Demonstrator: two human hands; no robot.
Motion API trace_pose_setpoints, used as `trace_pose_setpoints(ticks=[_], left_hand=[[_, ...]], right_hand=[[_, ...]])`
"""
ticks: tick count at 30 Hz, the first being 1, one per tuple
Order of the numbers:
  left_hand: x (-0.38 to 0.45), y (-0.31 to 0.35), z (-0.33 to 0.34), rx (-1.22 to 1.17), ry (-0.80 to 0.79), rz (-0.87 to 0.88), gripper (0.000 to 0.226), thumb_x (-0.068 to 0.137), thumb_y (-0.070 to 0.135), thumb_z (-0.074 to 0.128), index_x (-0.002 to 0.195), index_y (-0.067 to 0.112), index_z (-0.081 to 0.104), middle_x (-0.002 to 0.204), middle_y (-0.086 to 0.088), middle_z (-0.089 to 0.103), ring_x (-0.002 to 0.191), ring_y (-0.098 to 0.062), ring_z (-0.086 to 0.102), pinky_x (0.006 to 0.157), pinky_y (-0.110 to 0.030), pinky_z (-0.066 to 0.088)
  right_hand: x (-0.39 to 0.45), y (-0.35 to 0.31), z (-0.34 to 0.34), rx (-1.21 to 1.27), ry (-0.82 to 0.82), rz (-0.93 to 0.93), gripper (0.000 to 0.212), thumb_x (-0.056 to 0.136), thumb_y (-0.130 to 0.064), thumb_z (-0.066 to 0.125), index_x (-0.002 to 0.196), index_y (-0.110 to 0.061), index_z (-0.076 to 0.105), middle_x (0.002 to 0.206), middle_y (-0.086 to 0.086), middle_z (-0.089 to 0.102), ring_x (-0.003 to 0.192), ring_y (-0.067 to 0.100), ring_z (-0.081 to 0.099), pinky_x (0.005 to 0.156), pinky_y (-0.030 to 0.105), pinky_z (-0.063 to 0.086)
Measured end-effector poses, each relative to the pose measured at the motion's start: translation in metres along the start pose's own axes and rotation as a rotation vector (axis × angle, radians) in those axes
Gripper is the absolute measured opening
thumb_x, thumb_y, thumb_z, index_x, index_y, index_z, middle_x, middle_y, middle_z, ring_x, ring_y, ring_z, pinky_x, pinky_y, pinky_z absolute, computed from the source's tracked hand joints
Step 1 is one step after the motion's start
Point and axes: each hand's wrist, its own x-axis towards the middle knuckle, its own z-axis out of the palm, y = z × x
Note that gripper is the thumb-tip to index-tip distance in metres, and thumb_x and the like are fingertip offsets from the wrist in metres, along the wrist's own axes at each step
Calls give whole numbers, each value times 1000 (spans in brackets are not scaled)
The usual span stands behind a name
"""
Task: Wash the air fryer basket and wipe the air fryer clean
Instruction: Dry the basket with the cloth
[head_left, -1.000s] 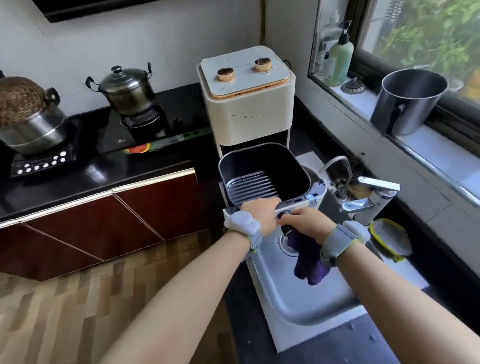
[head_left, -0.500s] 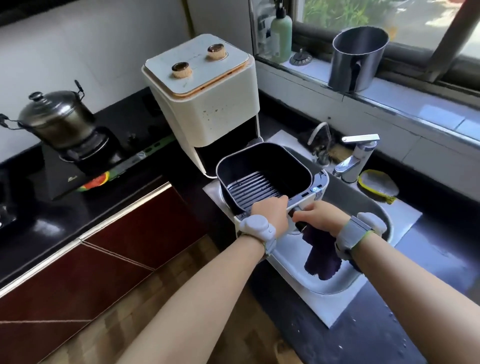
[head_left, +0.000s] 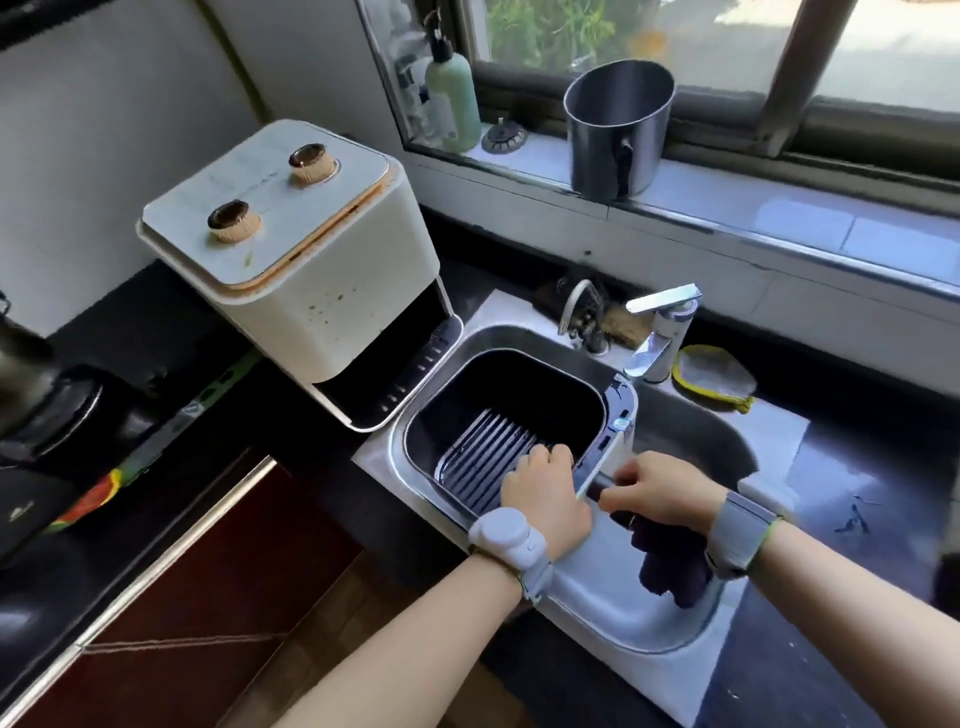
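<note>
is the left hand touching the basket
Touching. The head view shows the left hand gripping the near rim of the basket, fingers curled over its edge.

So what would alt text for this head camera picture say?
Two bare hands hold a black air fryer basket in a steel sink, the right also gripping a purple cloth. The cream air fryer stands left, its slot empty.

You see the dark air fryer basket (head_left: 511, 410), ribbed grill plate inside, sitting in the sink; beside it, the cream air fryer (head_left: 306, 270) stands open-fronted on the tabletop.
</note>
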Motion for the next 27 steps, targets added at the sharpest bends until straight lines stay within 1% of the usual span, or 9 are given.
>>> trace_pose_setpoints(ticks=[3,6,8,10,13,19,21,24,27], left_hand=[[11,-1,-1,-40,-143,-31,42,79,34,59,113,14,42,117,-9,45,105,-32,51,82,-40,44],[29,-2,-4,12,-252,-49,45,79,34,62,114,12,42,120,-11,46,106,-33,53,80,-40,45],[41,-2,-6,78,-248,-34,45,80,35,62,114,11,45,121,-12,49,107,-32,55,78,-38,44],[53,1,-8,99,-217,-15,46,81,37,62,115,10,46,121,-12,50,107,-32,56,78,-37,43],[66,0,-7,89,-193,9,45,84,36,61,117,10,46,122,-12,50,107,-31,57,79,-37,45],[87,-12,8,-12,-210,-65,41,86,36,59,115,12,43,120,-10,49,102,-29,59,69,-34,41],[94,-21,18,-53,-228,-83,37,85,33,58,112,12,44,120,-9,49,102,-30,58,69,-34,41],[98,-29,35,-33,-236,-88,31,88,26,55,114,13,44,123,-8,49,106,-29,57,77,-37,45],[103,-36,53,8,-266,-85,39,86,31,58,116,13,42,124,-7,49,108,-28,55,75,-35,44]], right_hand=[[6,5,4,78,-11,17,30,74,-37,64,52,-18,56,54,-7,57,55,11,53,61,25,44],[13,5,4,142,-2,56,33,75,-35,65,48,-20,55,46,-12,51,52,7,49,54,19,39],[19,4,4,176,8,88,30,76,-35,67,51,-19,57,49,-10,53,55,8,51,57,20,42],[25,4,-3,244,2,122,26,76,-33,68,58,-15,61,54,-3,57,60,14,56,67,27,48],[35,0,-13,269,-13,160,23,76,-32,70,64,-13,66,53,-3,61,57,12,59,68,25,49],[58,-8,-20,275,12,197,24,72,-39,75,56,-21,69,60,-5,67,59,9,60,71,26,49],[59,-12,-15,308,64,224,22,67,-43,78,67,-21,73,65,-6,71,63,7,63,76,27,51],[54,-17,-5,328,175,322,27,62,-44,81,82,-29,70,79,-12,70,81,8,65,87,28,51],[50,-18,6,355,173,383,19,63,-40,81,69,-25,71,75,-8,73,80,11,67,84,30,53]])
